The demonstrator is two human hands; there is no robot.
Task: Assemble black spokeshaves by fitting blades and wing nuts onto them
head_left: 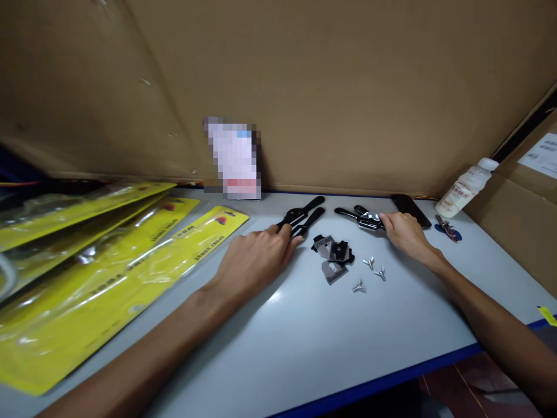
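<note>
My left hand point(256, 249) is closed at the near ends of two black spokeshaves point(311, 217) lying side by side on the table. Its fingertips hide part of their bodies. To the right, my right hand point(404, 232) grips the right end of another black spokeshave point(369, 219), and a second black handle shows just behind it. Between my hands lies a loose pile of grey blades and black cap plates point(335, 255). Several silvery wing-shaped screws point(369, 263) are scattered to the right of that pile.
Yellow blister-pack cards point(174, 261) cover the table's left side. A pixelated upright item point(237, 162) leans on the cardboard wall point(304, 87). Behind my right hand lies a black phone point(413, 210); a bottle point(465, 188) and a small blue item with wires point(448, 230) are farther right.
</note>
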